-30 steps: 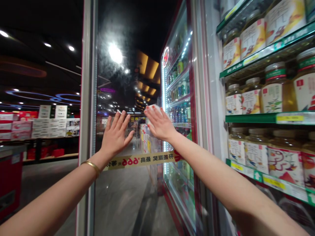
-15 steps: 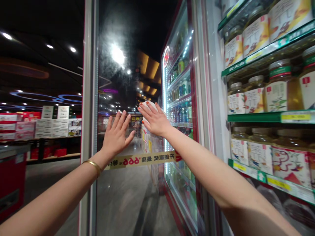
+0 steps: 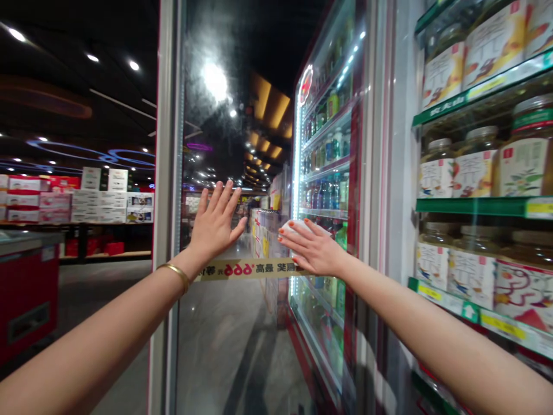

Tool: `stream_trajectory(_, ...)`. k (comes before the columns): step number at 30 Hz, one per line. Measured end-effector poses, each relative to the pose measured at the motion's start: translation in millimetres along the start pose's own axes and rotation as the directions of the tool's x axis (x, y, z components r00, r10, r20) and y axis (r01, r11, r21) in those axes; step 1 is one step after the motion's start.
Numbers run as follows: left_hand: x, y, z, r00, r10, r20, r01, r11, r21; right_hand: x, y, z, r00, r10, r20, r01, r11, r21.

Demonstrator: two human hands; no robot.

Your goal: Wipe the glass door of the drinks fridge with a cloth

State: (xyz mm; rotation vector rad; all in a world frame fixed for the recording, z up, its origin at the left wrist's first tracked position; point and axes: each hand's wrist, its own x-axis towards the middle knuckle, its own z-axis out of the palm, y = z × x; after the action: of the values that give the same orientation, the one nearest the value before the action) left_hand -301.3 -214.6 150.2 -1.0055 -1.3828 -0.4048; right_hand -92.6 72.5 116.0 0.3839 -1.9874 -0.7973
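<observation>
Past a smooth gold-toned bangle (image 3: pixel 179 272), the left hand (image 3: pixel 216 229) spreads flat, fingers apart, before a metal-framed glass door (image 3: pixel 216 328), where the right hand (image 3: pixel 318 252), fingers straight, flattens a white cloth (image 3: pixel 301 226) against the pane above a yellowish printed strip (image 3: pixel 242 269), a red-edged drinks cooler (image 3: pixel 324 190) glowing beyond.

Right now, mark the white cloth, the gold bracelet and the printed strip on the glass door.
White cloth (image 3: pixel 299 222): head view, exposed upper edge between fingers.
Gold bracelet (image 3: pixel 178 271): head view, middle of the visible band.
Printed strip (image 3: pixel 247 270): head view, lettered middle section.
</observation>
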Motion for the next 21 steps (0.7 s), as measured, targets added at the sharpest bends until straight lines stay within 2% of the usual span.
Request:
stream_trajectory(1,0.1,-0.1,0.1,1.000,-0.002,0.003,0.002,1.000,-0.004,-8.7,8.6,-1.6,0.999,0.043,-0.018,-0.043,0.999,-0.005)
stream_trajectory(2,0.1,-0.4,0.3,1.000,-0.004,0.005,0.004,1.000,-0.011,-13.6,20.6,-2.9,0.987,0.147,-0.065,-0.149,0.989,-0.014)
stream_trajectory(3,0.0,-0.7,0.4,1.000,-0.006,0.006,0.006,1.000,-0.020,-14.9,32.4,-3.2,0.946,0.297,-0.129,-0.301,0.953,-0.014)
stream_trajectory(4,-0.1,-1.0,0.4,1.000,-0.007,0.003,0.007,0.999,-0.031,-13.5,40.8,-1.8,0.864,0.463,-0.199,-0.472,0.882,0.001)
stream_trajectory(5,-0.2,-1.2,0.2,1.000,-0.009,-0.001,0.009,0.999,-0.042,-10.4,43.1,1.8,0.753,0.604,-0.260,-0.619,0.785,0.029)
stream_trajectory(6,-0.3,-1.3,-0.1,1.000,-0.011,-0.007,0.011,0.999,-0.051,-6.9,37.8,7.4,0.656,0.693,-0.299,-0.713,0.699,0.057)
stream_trajectory(7,-0.2,-1.3,-0.5,1.000,-0.014,-0.012,0.013,0.998,-0.060,-4.0,25.0,14.6,0.619,0.719,-0.316,-0.741,0.668,0.069)
stream_trajectory(8,-0.1,-1.2,-0.9,1.000,-0.016,-0.015,0.015,0.998,-0.067,-2.8,6.1,22.7,0.668,0.677,-0.308,-0.698,0.714,0.058)
stream_trajectory(9,0.1,-1.1,-1.2,1.000,-0.018,-0.016,0.016,0.997,-0.075,-3.8,-16.2,30.7,0.774,0.567,-0.283,-0.584,0.811,0.030)
stream_trajectory(10,0.4,-0.9,-1.5,1.000,-0.018,-0.015,0.017,0.997,-0.081,-7.6,-38.6,37.6,0.893,0.380,-0.239,-0.392,0.920,-0.001)
stream_trajectory(11,0.7,-0.7,-1.7,1.000,-0.018,-0.014,0.017,0.996,-0.088,-14.0,-57.8,42.5,0.966,0.172,-0.193,-0.179,0.984,-0.022)
stream_trajectory(12,0.9,-0.6,-1.7,1.000,-0.018,-0.015,0.016,0.996,-0.093,-22.7,-71.1,44.8,0.987,0.004,-0.160,-0.009,0.999,-0.033)
stream_trajectory(13,1.0,-0.5,-1.7,1.000,-0.019,-0.015,0.017,0.995,-0.098,-32.7,-77.0,44.5,0.985,-0.083,-0.150,0.078,0.996,-0.040)
stream_trajectory(14,1.1,-0.4,-1.5,1.000,-0.022,-0.016,0.020,0.994,-0.103,-42.7,-75.4,42.0,0.983,-0.079,-0.163,0.072,0.996,-0.048)
stream_trajectory(15,1.2,-0.3,-1.3,1.000,-0.026,-0.016,0.024,0.994,-0.108,-51.7,-67.9,38.4,0.980,0.006,-0.199,-0.017,0.998,-0.053)
stream_trajectory(16,1.4,-0.2,-1.2,0.999,-0.030,-0.014,0.028,0.993,-0.114,-58.7,-57.1,34.8,0.959,0.141,-0.246,-0.157,0.986,-0.048)
stream_trajectory(17,1.5,-0.1,-1.2,0.999,-0.035,-0.010,0.033,0.992,-0.118,-63.2,-46.5,32.5,0.913,0.283,-0.294,-0.306,0.952,-0.033)
stream_trajectory(19,1.8,0.2,-1.6,0.999,-0.043,-0.001,0.043,0.991,-0.125,-65.8,-38.7,34.9,0.783,0.500,-0.370,-0.533,0.846,0.013)
stream_trajectory(20,2.0,0.4,-2.0,0.999,-0.047,0.006,0.048,0.991,-0.128,-65.7,-45.6,39.8,0.730,0.564,-0.387,-0.600,0.799,0.032)
stream_trajectory(21,2.3,0.5,-2.5,0.999,-0.051,0.011,0.052,0.990,-0.133,-66.1,-60.1,46.5,0.709,0.592,-0.384,-0.628,0.778,0.040)
